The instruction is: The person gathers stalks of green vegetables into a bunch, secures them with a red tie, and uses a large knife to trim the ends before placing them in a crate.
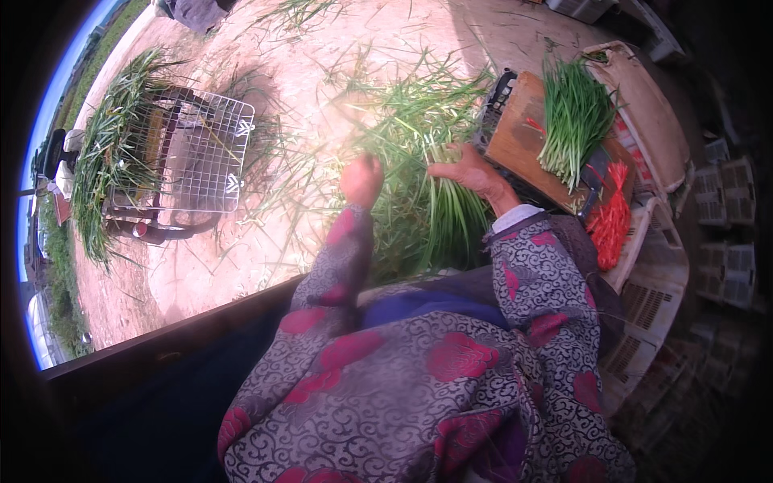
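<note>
A bunch of long green chives (456, 213) is gripped by my right hand (471, 173), its thumb and fingers closed round the stems near the pale ends. The green leaves hang down toward my lap. To the left, my left hand (362, 182) is closed in a fist, a little blurred; whatever it may hold cannot be made out. Loose chive leaves and trimmings (411, 101) lie on the ground beyond both hands. At the right, a tied-looking bundle of chives (573, 113) rests on a brown board (518, 121).
Red ties (609, 221) hang beside the board, above a pale plastic crate (644, 302). A beige cloth (644, 109) lies at the far right. On the left stands a white wire rack (211, 149) next to a heap of chives (113, 165). A dark edge (185, 346) runs along my left side.
</note>
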### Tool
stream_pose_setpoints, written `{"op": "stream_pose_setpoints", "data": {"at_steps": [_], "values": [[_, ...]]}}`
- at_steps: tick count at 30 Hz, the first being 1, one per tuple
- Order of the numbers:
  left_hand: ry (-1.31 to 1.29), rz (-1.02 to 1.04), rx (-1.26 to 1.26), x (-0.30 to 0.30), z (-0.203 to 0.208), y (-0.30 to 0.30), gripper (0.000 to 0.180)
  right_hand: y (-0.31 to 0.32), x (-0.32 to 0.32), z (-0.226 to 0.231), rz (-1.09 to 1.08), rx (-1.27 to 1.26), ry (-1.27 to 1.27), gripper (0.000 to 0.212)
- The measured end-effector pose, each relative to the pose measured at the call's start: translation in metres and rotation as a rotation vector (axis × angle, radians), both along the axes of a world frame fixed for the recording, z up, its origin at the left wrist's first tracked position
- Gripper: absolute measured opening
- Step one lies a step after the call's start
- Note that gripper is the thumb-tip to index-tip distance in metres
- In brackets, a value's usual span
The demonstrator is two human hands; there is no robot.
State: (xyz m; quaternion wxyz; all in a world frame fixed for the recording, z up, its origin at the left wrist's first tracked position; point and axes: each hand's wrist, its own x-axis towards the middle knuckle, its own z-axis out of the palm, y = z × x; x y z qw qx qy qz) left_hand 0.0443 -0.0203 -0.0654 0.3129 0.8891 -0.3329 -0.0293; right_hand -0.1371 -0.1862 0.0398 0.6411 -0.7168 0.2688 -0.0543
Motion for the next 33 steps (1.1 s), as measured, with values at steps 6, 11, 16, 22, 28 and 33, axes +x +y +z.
{"op": "stream_pose_setpoints", "data": {"at_steps": [6, 11, 16, 22, 28, 33], "values": [[0.191, -0.245, 0.077, 0.0, -0.002, 0.021, 0.061, -0.004, 0.004, -0.017, -0.113, -0.072, -0.058, 0.045], [1.212, -0.418, -0.299, -0.063, 0.088, -0.014, 0.062, 0.01, -0.003, 0.018, -0.207, -0.188, -0.103, 0.038], [1.069, -0.683, -0.44, -0.069, 0.056, -0.018, 0.048, 0.003, -0.002, 0.018, -0.311, -0.075, -0.193, 0.028], [0.84, -0.488, 0.27, -0.025, -0.092, 0.05, 0.035, -0.041, 0.0, 0.074, -0.528, 0.046, -0.674, 0.016], [0.527, -0.685, 0.762, -0.028, -0.123, 0.073, 0.036, -0.08, 0.011, 0.107, -0.723, -0.007, -0.734, 0.018], [0.355, -1.032, 0.815, -0.058, -0.096, 0.055, 0.037, -0.078, 0.031, 0.033, -0.798, -0.121, -0.718, 0.018]]}}
